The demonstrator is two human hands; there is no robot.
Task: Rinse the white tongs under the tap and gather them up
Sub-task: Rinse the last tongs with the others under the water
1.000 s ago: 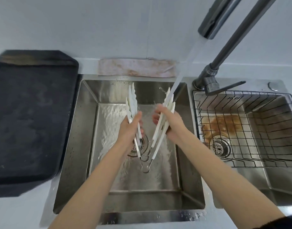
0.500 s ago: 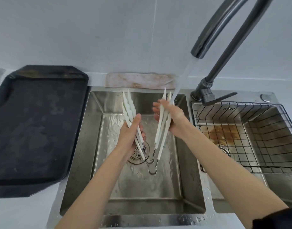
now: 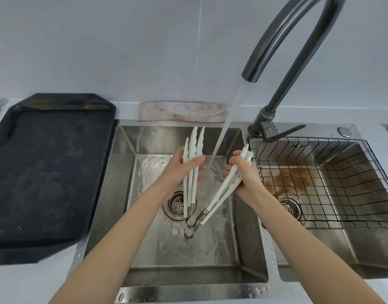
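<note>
Over the left basin point(image 3: 122, 194), the left hand point(image 3: 179, 170) grips one upright bunch of white tongs point(image 3: 192, 163) just left of the tap's stream point(image 3: 223, 137), which falls between the bunches. To its right, the right hand point(image 3: 245, 172) clamps a slanted bunch point(image 3: 223, 191); their metal ends nearly meet low down. Rinsing well likely means swinging each bunch through the water, turning it, keeping firm hold of wet plastic.

White tongs point(image 3: 194, 170), several pairs with scalloped arms, held fanned in a V over the left sink basin point(image 3: 122, 163). One bundle of arms stands nearly upright in the left hand point(image 3: 182, 170); the other bundle point(image 3: 223, 189) slants rightward in the right hand point(image 3: 245, 174). Their metal hinge loops point(image 3: 192, 222) meet low, above the basin floor. The stream from the tap point(image 3: 283, 38) falls between the two bundles.
</note>
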